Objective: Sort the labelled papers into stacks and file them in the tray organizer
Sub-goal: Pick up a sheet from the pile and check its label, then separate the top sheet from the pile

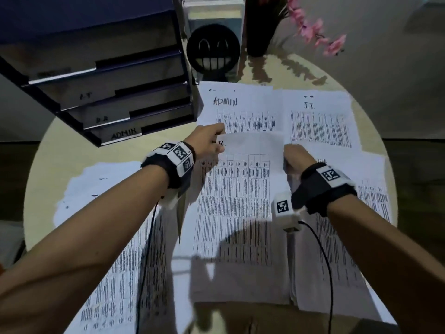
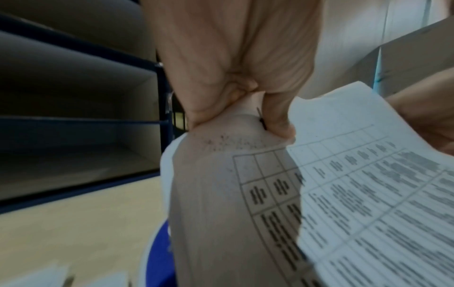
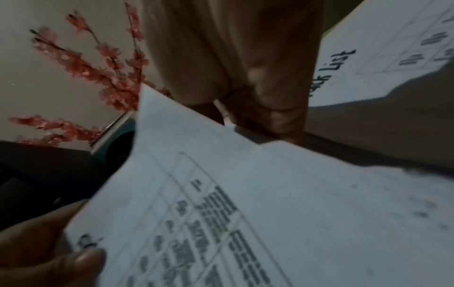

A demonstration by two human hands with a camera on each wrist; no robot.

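Both hands hold one printed table sheet point(image 1: 240, 189) over the middle of the round table. My left hand point(image 1: 212, 141) pinches its top left corner, covering part of a handwritten label that ends in "R". My right hand point(image 1: 295, 157) grips the top right edge. The same sheet point(image 2: 368, 184) fills the left wrist view, and the sheet point(image 3: 245, 203) fills the right wrist view too. Behind it lie an ADMIN stack point(image 1: 238, 109) and an IT stack point(image 1: 317, 116). The dark blue tray organizer point(image 1: 103, 92) stands at the back left, with shelf labels including ADMIN.
More printed sheets lie at the left point(image 1: 115, 237) and right point(image 1: 356, 237) of the table. A grey box with a black smiley face point(image 1: 213, 50) and a dark vase of pink flowers point(image 1: 313, 27) stand behind the stacks. Cables hang from both wrist cameras.
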